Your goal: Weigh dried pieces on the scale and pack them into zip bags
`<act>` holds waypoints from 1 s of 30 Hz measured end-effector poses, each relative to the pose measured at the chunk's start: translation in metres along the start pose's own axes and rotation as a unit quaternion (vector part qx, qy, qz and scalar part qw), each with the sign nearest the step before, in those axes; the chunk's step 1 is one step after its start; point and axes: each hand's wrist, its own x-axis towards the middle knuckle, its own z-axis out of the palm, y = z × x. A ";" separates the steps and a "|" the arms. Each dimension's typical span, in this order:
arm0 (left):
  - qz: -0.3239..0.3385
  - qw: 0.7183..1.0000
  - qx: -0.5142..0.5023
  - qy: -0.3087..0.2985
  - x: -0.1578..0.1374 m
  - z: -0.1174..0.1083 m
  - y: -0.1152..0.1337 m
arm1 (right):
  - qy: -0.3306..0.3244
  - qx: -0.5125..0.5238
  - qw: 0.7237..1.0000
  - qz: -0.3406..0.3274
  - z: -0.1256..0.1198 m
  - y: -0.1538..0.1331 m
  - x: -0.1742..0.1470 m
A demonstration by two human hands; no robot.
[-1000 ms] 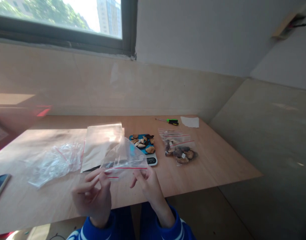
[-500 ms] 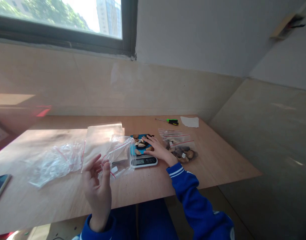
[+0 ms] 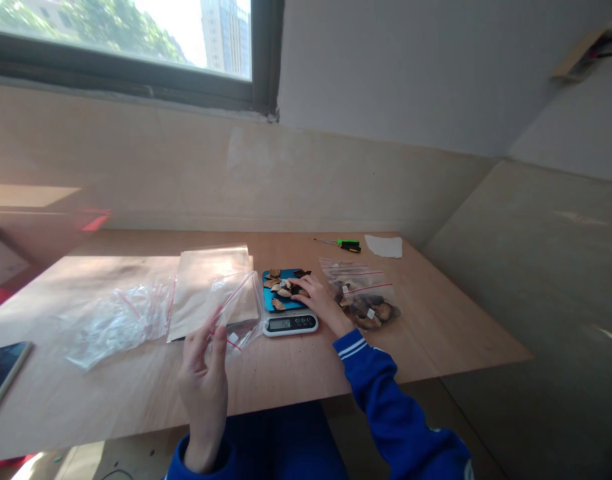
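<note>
My left hand (image 3: 205, 373) pinches a clear zip bag (image 3: 243, 313) with a red seal line, between thumb and fingers. The bag hangs upright just left of a kitchen scale (image 3: 270, 325) with a blue platform and a lit display. Dried mushroom pieces (image 3: 282, 291), brown and pale, are spread over the platform. Over its right side reaches my right hand (image 3: 322, 303), thumb and fingers closed around some of the pieces; the fingers partly hide what they grip. Filled zip bags of dried mushrooms (image 3: 369, 310) lie right of the scale, near my right wrist.
Clear plastic bags (image 3: 119, 323) lie in a heap on the left, beside flat beige sheets (image 3: 206, 267). A phone or tablet (image 3: 6, 373) is at the left edge. A green-black screwdriver (image 3: 349, 245) and white paper (image 3: 385, 246) lie at the back right.
My right hand's fingers have drawn in from lying spread over the mushroom pieces. The left hand has moved slightly right with its fingers closer on the bag, and the view has shifted a little.
</note>
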 end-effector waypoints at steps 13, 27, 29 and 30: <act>0.012 1.000 0.013 0.003 -0.001 0.005 0.004 | 0.101 0.129 0.986 0.024 -0.001 -0.006 0.003; 0.013 1.000 0.001 -0.011 -0.002 0.014 0.007 | 0.217 0.237 0.941 0.109 0.002 -0.018 0.014; 0.016 1.000 0.002 -0.009 -0.002 0.016 0.009 | 0.245 0.259 0.927 0.116 -0.002 -0.025 0.017; 0.017 1.000 0.001 -0.009 -0.001 0.017 0.010 | 0.256 0.273 0.920 0.117 -0.006 -0.031 0.018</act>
